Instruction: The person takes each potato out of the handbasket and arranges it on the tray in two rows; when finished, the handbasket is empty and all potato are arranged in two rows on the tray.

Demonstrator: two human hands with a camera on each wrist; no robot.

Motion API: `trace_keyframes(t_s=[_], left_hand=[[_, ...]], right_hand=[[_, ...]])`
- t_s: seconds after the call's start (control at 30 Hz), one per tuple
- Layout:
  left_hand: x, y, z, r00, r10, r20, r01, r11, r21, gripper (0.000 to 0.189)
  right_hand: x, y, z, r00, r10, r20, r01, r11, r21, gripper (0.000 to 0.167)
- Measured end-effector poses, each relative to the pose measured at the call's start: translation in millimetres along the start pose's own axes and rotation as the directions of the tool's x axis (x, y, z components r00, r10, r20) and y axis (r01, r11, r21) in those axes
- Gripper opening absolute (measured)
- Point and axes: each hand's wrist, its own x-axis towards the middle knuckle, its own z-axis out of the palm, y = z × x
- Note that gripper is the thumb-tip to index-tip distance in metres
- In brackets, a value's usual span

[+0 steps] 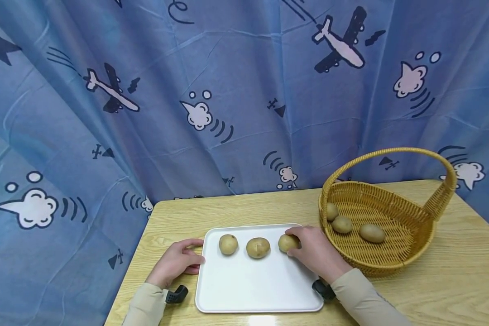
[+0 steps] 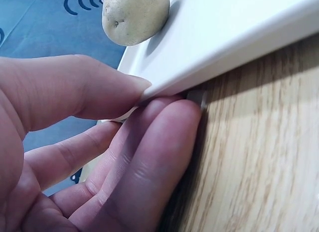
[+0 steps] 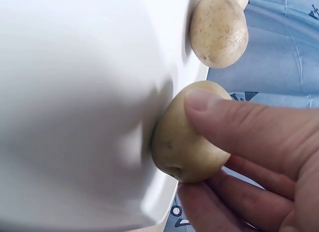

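Observation:
A white tray (image 1: 258, 287) lies on the wooden table with three potatoes in a row along its far part. My right hand (image 1: 315, 251) grips the rightmost potato (image 3: 187, 137) between thumb and fingers, at the tray's far right corner. To its left sit the middle potato (image 1: 258, 248) and the left potato (image 1: 228, 244). At the tray's left edge is my left hand (image 1: 179, 262); in the left wrist view its thumb (image 2: 114, 90) lies on the rim and its fingers curl beneath, pinching the edge.
A wicker basket (image 1: 424, 253) with a tall arched handle stands right of the tray, close to my right forearm. Several potatoes, one of them an oval potato (image 1: 372, 233), lie inside it. Behind the table (image 1: 464, 276) hangs a blue curtain (image 1: 244, 113) printed with airplanes.

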Motion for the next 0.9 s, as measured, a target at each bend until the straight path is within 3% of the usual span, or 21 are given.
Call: trace_keyframes(t_s=[0.7,0.9], left_hand=[[2.9,3.5,2.4,1.0,0.009,0.013,-0.009,1.0,-0.012,0.061],[-0.1,0.8,-0.8,1.0,0.001,-0.004,-0.001,1.0,0.007,0.061]], right_hand=[[-1.6,-1.3,-5.8,1.0,0.003,-0.007,-0.003,1.0,0.014,0.039],[-12.8,-7.9,-18.0,1.0,-0.011,0.004,0.01,0.995,0.099,0.037]])
